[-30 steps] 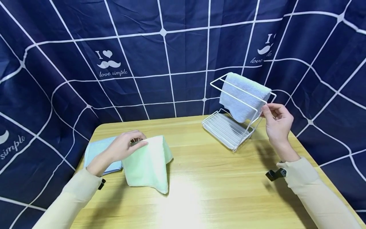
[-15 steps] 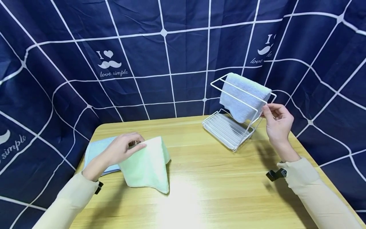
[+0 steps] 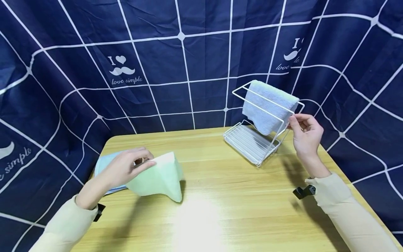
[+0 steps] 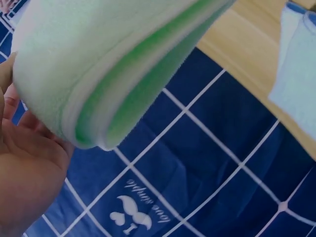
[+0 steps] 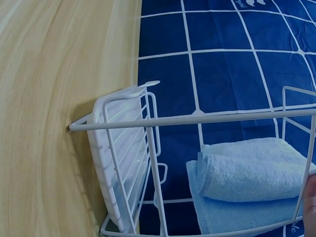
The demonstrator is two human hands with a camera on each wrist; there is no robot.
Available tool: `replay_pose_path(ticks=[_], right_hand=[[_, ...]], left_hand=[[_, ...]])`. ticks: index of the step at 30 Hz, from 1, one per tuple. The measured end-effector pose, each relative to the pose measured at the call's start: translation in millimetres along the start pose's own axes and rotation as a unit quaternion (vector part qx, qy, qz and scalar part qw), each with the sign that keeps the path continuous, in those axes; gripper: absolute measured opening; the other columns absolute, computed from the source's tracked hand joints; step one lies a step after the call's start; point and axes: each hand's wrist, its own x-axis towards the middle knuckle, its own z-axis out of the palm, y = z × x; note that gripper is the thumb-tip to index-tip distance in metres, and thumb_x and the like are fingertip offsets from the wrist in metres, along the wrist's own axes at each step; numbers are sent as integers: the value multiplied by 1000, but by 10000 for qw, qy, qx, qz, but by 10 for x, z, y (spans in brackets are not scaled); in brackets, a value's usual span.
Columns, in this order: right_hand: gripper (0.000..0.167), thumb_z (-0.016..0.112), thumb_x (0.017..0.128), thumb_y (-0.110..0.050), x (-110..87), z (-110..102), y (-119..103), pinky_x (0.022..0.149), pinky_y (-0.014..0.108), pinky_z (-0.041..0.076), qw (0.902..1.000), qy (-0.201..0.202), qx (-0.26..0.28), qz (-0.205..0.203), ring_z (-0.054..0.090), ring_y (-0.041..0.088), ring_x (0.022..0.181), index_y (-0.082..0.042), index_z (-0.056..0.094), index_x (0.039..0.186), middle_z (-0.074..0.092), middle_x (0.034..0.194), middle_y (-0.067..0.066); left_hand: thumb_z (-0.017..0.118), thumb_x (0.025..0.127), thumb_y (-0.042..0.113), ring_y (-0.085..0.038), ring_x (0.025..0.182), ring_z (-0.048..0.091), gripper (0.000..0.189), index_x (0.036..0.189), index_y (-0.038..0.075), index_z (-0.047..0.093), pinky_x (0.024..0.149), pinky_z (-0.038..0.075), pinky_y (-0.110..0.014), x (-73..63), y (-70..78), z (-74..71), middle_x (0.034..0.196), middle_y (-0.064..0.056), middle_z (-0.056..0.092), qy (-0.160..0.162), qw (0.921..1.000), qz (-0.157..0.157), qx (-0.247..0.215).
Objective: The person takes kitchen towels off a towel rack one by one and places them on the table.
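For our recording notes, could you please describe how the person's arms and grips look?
The left sleeve and right sleeve are pale cream and plain. The left device and right device, near the sleeve ends, are small and black. The left grip and right grip are ungloved.

green cloth (image 3: 158, 179) lifted higher, left hand (image 3: 126, 167) shifted leftward

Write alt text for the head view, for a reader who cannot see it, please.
A person's left grip holds a pale green cloth over a wooden table; the right grip holds a white wire rack with a light blue towel hung on it. A blue cloth lies partly hidden behind the left grip, and a navy curtain hangs behind.
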Motion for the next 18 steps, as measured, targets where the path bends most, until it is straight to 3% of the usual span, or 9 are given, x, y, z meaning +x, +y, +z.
replay_pose_path(ticks=[5,9,14,18], right_hand=[[11,72,91,13,6,-6,12,61,18,57,10000,19,-2,10,68,12,62,3,74,91,75,78,4],[10,72,91,13,14,-12,16,61,19,58,10000,27,-8,9,68,12,62,3,74,91,75,78,4],[8,73,91,12,15,-8,11,61,19,58,10000,37,-36,3,68,12,62,4,74,91,75,78,4],[9,72,91,12,9,-3,9,61,18,58,10000,31,-30,16,68,13,63,3,74,91,75,78,4]], left_hand=[[77,95,13,6,70,45,18,91,27,68,62,44,-16,-33,119,-99,78,18,53,-79,10000,40,-18],[77,96,15,7,73,47,17,90,29,68,63,45,-17,-39,190,-133,80,20,56,-363,9993,85,-85],[73,99,20,8,70,45,15,89,28,68,62,42,-17,-31,171,-41,78,22,55,-856,9961,3,-196],[71,101,24,7,67,44,15,88,28,67,62,41,-19,-7,99,63,75,20,54,-1205,9920,-338,-189]])
